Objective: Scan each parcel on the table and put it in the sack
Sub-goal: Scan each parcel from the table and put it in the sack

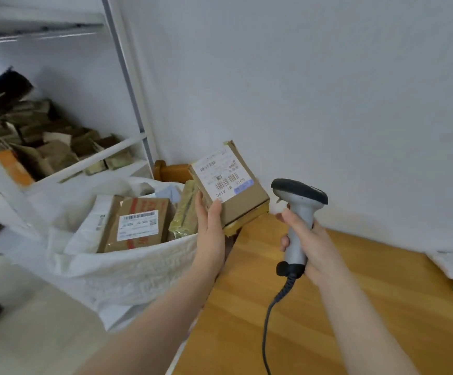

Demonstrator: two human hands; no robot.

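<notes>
**Current step: scan.** The left hand (210,228) holds the parcel (243,205) off the tabletop (355,307), above its far left corner and just beside the mouth of the sack (128,272). The left grip is clamped on the parcel's lower left edge, thumb on the labelled face, with the other fingers hidden behind the box. The label (220,177) faces up and toward the camera.

The right hand (309,244) has its grip wrapped round the handle of the scanner (299,201). The trigger side faces left, toward the parcel. The scanner head sits near the parcel's right edge without touching it. No scan beam shows on the label, so completion of the read cannot be confirmed.

**Next move, if unread:** tilt the label toward the scanner head, or raise the scanner to face the barcode squarely, then pull the trigger.

**Next move, once read:** carry the parcel left over the sack rim and release it onto the boxes (138,223) already inside. Keep the cable (271,315) away from the sack.
</notes>
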